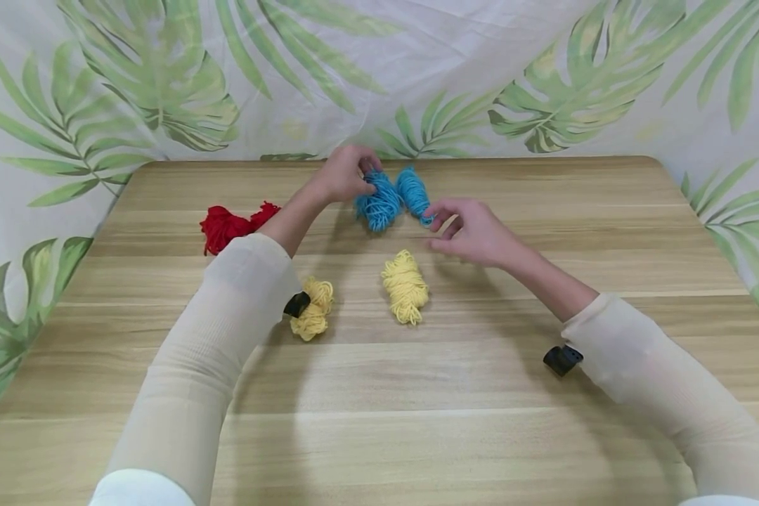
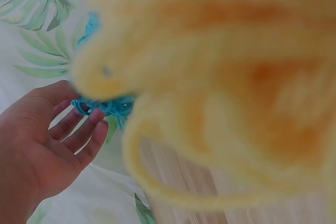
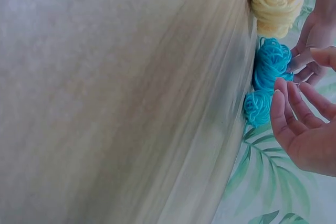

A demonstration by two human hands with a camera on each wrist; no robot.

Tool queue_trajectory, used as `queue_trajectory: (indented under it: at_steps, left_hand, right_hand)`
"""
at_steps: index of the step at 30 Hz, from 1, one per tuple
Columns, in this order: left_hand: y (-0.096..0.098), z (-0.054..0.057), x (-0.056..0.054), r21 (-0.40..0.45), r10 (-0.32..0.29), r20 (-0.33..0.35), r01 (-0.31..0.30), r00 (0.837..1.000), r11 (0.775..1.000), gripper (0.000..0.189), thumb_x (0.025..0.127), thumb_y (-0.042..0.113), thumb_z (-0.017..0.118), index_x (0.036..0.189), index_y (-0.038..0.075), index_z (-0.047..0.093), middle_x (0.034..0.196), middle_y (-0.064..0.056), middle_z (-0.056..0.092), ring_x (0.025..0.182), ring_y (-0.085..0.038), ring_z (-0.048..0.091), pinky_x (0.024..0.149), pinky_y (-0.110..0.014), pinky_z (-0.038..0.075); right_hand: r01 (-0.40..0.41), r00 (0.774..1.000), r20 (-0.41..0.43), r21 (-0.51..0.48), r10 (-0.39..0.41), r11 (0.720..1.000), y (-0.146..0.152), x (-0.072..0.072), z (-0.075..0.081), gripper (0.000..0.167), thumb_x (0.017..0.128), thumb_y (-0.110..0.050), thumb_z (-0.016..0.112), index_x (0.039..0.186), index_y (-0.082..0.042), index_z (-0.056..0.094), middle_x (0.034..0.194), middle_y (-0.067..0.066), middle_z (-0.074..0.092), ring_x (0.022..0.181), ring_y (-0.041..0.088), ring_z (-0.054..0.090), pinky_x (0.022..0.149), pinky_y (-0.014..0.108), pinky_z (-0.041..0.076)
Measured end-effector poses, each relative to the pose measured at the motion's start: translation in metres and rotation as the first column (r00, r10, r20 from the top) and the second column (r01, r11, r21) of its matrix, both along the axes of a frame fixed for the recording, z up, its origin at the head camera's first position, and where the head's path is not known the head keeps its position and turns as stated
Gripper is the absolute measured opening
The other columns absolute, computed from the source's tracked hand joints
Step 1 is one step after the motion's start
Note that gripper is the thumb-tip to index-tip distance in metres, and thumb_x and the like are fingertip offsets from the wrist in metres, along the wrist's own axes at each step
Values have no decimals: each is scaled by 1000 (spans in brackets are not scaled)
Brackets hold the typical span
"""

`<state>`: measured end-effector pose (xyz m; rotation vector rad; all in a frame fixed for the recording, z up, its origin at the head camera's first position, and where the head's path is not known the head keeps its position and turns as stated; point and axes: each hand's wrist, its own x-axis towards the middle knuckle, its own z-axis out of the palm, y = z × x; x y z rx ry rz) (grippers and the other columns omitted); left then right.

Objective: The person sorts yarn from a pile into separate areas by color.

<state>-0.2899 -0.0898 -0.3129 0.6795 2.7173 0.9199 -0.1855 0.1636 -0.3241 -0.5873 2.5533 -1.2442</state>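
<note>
Two blue yarn skeins lie side by side near the table's back edge. My left hand point(image 1: 349, 173) grips the upper end of the left blue skein point(image 1: 379, 204), thumb on one side and fingers on the other. Beside the right blue skein point(image 1: 413, 193), my right hand point(image 1: 471, 230) has its fingers relaxed and slightly bent, fingertips at the skein's lower end and nothing held. In the left wrist view, blurred yellow yarn point(image 2: 220, 77) hides much of the blue skein. Both blue skeins stand out in the right wrist view, along with the left hand point(image 3: 313, 43).
A pale yellow skein point(image 1: 405, 288) lies in front of the blue ones. Another yellow skein point(image 1: 313, 309) sits by the left sleeve, partly covered by the wrist camera. Red yarn point(image 1: 228, 228) lies at the left, partly behind the left forearm. A leaf-print cloth point(image 1: 443, 63) hangs behind the wooden table point(image 1: 417, 429).
</note>
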Motion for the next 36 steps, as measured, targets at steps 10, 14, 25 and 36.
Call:
queue_trajectory:
  at_steps: [10, 14, 25, 36]
  left_hand:
    - [-5, 1, 0, 32, -22, 7, 22, 1000, 999, 33, 89, -3, 76, 120, -8, 66, 116, -26, 62, 112, -37, 58, 96, -48, 50]
    - [-5, 2, 1, 26, -25, 20, 24, 1000, 999, 34, 90, 0, 77, 122, -7, 65, 119, -26, 62, 113, -37, 57, 96, -47, 51]
    - [-4, 4, 3, 16, -31, 32, 30, 999, 999, 37, 90, 4, 79, 123, -7, 66, 120, -26, 63, 113, -37, 58, 94, -47, 51]
    - [-7, 5, 3, 8, -38, 28, 38, 999, 999, 37, 91, 5, 78, 124, -6, 66, 120, -26, 64, 113, -37, 59, 93, -47, 51]
  right_hand:
    - [-48, 998, 35, -3, 48, 999, -3, 8, 0, 44, 91, -8, 78, 130, 5, 62, 111, 19, 67, 92, 29, 70, 60, 30, 57]
    - [-62, 998, 32, 9, 62, 998, -4, 11, -4, 44, 90, -8, 79, 129, 5, 63, 110, 19, 68, 92, 28, 70, 69, 30, 58]
    - [-145, 989, 28, 12, 145, 989, -9, 20, -10, 53, 84, -9, 85, 130, 5, 62, 109, 19, 67, 83, 24, 70, 77, 34, 58]
    - [-197, 978, 83, 35, 194, 980, -16, 25, -13, 65, 80, -12, 90, 135, 1, 59, 117, 19, 63, 76, 18, 69, 71, 30, 56]
